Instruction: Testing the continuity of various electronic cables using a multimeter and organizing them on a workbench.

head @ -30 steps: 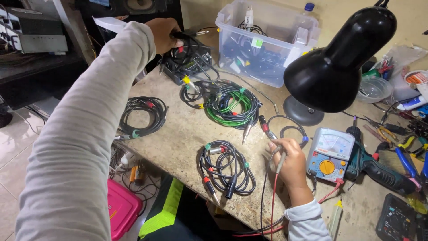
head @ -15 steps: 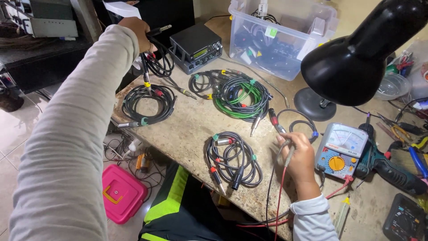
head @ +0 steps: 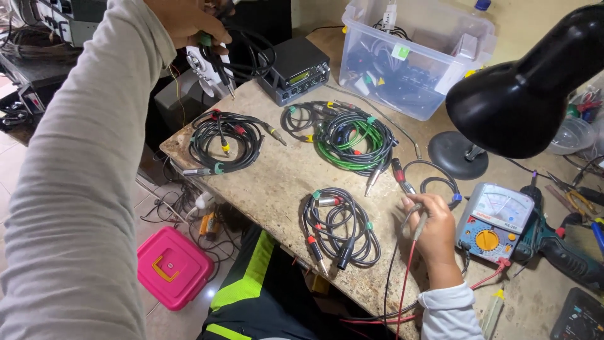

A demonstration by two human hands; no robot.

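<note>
Left hand (head: 189, 22) is raised at abt 11 o'clock, past the far-left edge of the counter (head: 283, 170), fingers closed round a black cable bundle (head: 242, 53) that hangs in loops below it, plug ends dangling. Right hand (head: 434, 230) sits low at abt 4 o'clock, resting on the counter, fingers pinched on the meter probes (head: 416, 220); red and black leads run from it down toward the near edge.

Just right of that hand, touching distance, lies an analog multimeter (head: 494, 220) w/ a yellow dial. At 6 o'clock from centre, a coiled black cable (head: 340, 226) w/ coloured ties lies flat, just left of the right hand. At 9 o'clock a second black coil (head: 223, 141) sits near the counter's left corner. At centre-12 o'clock a green-and-black coil (head: 352, 135) lies flat, w/ a small black loop (head: 437, 186) beside it at 3.

Behind, a dark electronics box (head: 296, 66) at 12, a clear plastic bin (head: 409, 56) of parts at 1, a black desk lamp (head: 522, 101) at 2–3. A power drill (head: 560, 252) lies at far right. A pink case (head: 173, 267) sits on the floor at 8 o'clock.
</note>
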